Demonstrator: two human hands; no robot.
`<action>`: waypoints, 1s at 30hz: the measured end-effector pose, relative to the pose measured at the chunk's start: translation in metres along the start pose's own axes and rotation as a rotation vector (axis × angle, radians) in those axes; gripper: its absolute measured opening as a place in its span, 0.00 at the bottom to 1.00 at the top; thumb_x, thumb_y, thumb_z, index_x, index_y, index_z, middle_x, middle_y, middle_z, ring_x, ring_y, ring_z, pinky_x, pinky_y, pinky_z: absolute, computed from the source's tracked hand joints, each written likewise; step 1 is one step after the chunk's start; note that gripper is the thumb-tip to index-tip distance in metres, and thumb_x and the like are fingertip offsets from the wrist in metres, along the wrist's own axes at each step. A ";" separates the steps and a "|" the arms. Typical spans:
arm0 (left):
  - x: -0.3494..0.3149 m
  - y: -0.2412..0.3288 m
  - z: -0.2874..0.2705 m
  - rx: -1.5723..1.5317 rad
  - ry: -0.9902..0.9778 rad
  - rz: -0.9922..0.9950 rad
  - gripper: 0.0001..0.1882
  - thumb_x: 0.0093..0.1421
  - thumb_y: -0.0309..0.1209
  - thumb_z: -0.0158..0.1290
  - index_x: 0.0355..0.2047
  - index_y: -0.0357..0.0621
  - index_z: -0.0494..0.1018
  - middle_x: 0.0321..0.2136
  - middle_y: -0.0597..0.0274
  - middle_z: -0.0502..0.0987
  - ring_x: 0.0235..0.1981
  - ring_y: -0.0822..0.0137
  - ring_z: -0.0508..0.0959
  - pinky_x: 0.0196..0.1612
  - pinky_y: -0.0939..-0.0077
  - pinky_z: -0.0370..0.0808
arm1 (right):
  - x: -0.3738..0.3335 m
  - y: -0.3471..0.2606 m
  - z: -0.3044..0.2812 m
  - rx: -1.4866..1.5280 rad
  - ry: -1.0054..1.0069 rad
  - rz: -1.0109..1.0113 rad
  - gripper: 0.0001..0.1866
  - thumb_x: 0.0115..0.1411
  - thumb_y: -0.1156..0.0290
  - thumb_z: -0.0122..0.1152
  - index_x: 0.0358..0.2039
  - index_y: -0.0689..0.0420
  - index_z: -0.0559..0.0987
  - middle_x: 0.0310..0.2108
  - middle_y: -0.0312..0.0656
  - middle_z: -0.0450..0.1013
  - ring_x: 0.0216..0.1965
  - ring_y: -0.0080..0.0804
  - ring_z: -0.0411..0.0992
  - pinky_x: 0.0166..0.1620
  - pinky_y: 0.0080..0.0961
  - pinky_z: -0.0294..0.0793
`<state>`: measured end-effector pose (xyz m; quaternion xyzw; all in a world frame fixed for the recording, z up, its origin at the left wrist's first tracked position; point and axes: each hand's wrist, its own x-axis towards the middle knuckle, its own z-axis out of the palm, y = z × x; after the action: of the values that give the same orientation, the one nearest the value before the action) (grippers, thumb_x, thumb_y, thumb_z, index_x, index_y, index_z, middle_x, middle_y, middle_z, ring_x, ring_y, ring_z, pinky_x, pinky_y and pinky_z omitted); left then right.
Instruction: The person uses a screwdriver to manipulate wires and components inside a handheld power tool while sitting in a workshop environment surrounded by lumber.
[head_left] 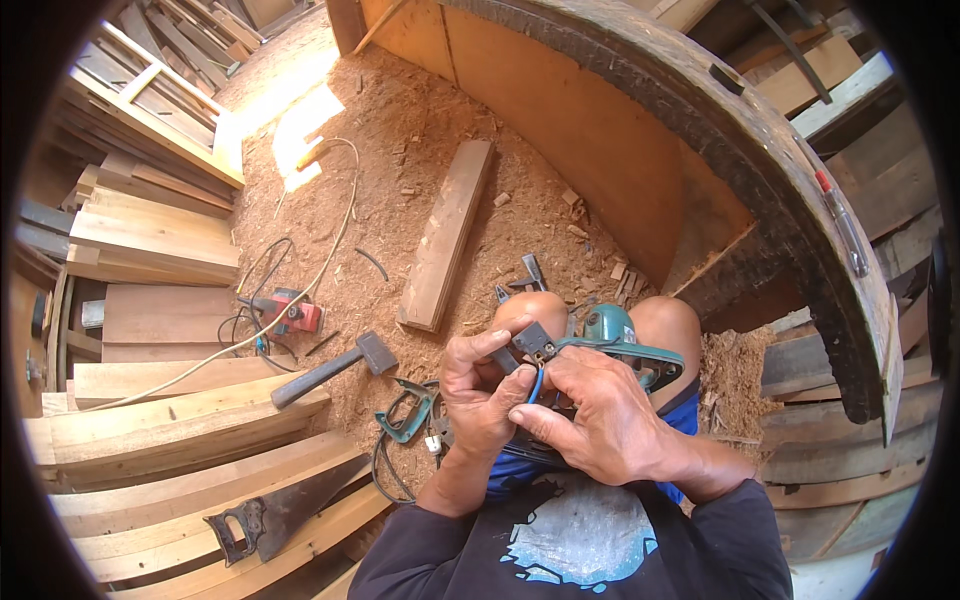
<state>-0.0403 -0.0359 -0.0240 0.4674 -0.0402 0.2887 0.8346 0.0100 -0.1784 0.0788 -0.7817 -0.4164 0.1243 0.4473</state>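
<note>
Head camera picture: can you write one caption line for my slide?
Seated over sawdust, a person's left hand and right hand grip a small black part and blue wire beside a teal power tool.

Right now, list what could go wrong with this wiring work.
The left hand and right hand pinch a blue wire at a small black switch part of the teal power tool; a live cord could shock. The tool sits on bare knees and might slip into the sawdust.

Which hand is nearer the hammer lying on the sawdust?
Left. The left hand sits just right of the hammer; the right hand is farther right, beyond the left hand.
</note>
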 end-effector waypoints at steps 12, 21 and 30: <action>0.002 -0.001 -0.006 0.163 -0.007 0.042 0.26 0.63 0.36 0.63 0.55 0.36 0.68 0.49 0.46 0.79 0.50 0.59 0.81 0.53 0.66 0.79 | -0.007 0.005 0.010 -0.168 0.116 -0.152 0.06 0.61 0.75 0.60 0.33 0.63 0.73 0.27 0.52 0.67 0.30 0.53 0.67 0.35 0.46 0.67; 0.003 0.000 -0.001 0.156 -0.031 0.063 0.26 0.63 0.36 0.63 0.55 0.34 0.67 0.48 0.45 0.79 0.50 0.53 0.82 0.53 0.60 0.80 | -0.006 0.006 0.006 -0.167 0.110 -0.158 0.06 0.60 0.76 0.60 0.29 0.61 0.73 0.25 0.50 0.67 0.27 0.52 0.66 0.33 0.44 0.66; 0.002 -0.005 -0.002 0.151 -0.024 0.069 0.26 0.63 0.37 0.64 0.53 0.35 0.68 0.47 0.46 0.79 0.49 0.54 0.82 0.53 0.62 0.81 | -0.008 0.005 0.003 -0.026 0.114 -0.064 0.10 0.62 0.74 0.59 0.25 0.62 0.72 0.21 0.51 0.68 0.26 0.55 0.70 0.31 0.47 0.67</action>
<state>-0.0364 -0.0354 -0.0284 0.5308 -0.0445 0.3140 0.7859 0.0057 -0.1840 0.0719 -0.7795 -0.4167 0.0598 0.4638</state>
